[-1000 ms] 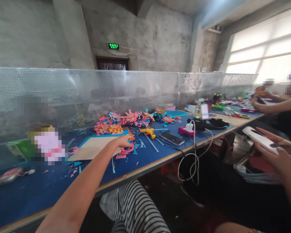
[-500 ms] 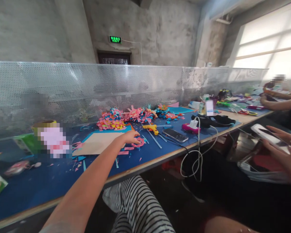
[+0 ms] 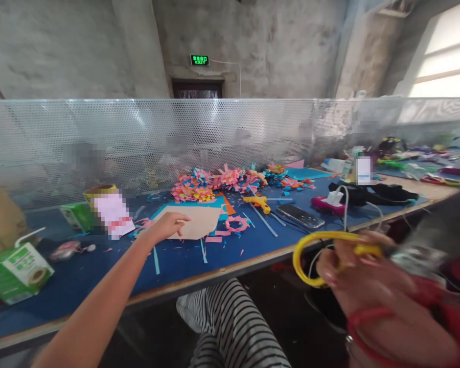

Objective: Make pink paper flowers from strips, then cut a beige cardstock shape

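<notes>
My left hand (image 3: 170, 225) hovers at or just over a beige sheet (image 3: 199, 223) on the blue table, fingers apart and holding nothing. A pink paper ring (image 3: 236, 224) lies to the right of the sheet. At the right, in front of the table edge, my right hand (image 3: 362, 271), blurred and with a red band at the wrist, grips a yellow loop handle (image 3: 303, 260), which looks like that of scissors; no blades can be made out. A yellow glue gun (image 3: 259, 204) and clear sticks lie behind the ring.
Pink and blue fringed paper flowers (image 3: 230, 179) line the perforated metal divider (image 3: 138, 138). A phone (image 3: 301, 215), a tissue pack (image 3: 329, 203) and a black item (image 3: 375, 193) are to the right. Green cartons (image 3: 21, 271) stand left.
The view has turned left. My left hand has moved left from the pink ring to the beige sheet. My right hand has come into view with the yellow handle; another person's hands and phone are gone.
</notes>
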Action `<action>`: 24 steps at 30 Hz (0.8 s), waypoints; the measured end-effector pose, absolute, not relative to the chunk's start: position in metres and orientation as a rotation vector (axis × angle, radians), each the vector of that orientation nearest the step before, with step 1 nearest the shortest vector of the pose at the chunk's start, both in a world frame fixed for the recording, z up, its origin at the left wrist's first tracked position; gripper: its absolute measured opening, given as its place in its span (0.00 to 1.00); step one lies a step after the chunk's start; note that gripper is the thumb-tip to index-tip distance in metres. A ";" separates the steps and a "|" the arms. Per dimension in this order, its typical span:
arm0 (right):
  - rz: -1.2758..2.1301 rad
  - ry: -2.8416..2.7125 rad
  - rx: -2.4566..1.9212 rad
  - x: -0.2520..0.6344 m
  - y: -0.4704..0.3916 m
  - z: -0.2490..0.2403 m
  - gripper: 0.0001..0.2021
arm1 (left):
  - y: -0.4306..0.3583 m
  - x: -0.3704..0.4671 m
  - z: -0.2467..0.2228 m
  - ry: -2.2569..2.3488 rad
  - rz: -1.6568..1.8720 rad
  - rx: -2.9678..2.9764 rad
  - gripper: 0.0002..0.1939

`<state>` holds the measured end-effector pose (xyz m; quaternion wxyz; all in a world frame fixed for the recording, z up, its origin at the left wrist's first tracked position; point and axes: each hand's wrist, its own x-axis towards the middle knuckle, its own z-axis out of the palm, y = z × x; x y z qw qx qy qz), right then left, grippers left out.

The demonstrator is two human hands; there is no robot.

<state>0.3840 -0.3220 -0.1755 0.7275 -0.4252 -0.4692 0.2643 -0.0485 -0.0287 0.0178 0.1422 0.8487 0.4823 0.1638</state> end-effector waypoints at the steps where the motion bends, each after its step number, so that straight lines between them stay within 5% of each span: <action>1: 0.651 -1.032 -0.901 0.354 -0.294 -0.137 0.13 | -0.030 -0.052 0.016 1.375 0.466 2.467 0.22; 6: 0.788 -1.032 -0.896 0.268 -0.202 -0.025 0.20 | -0.042 -0.070 0.003 1.453 0.453 2.688 0.23; 11: 0.577 -1.084 -1.184 0.275 -0.179 -0.040 0.23 | -0.051 -0.073 -0.013 1.392 0.335 2.870 0.21; 18: 1.240 -1.308 -0.939 0.215 -0.190 -0.040 0.22 | -0.061 -0.045 -0.018 1.370 0.144 2.938 0.18; 24: 1.372 -1.261 -0.989 0.203 -0.170 -0.036 0.24 | -0.074 -0.021 -0.016 1.408 0.222 2.917 0.33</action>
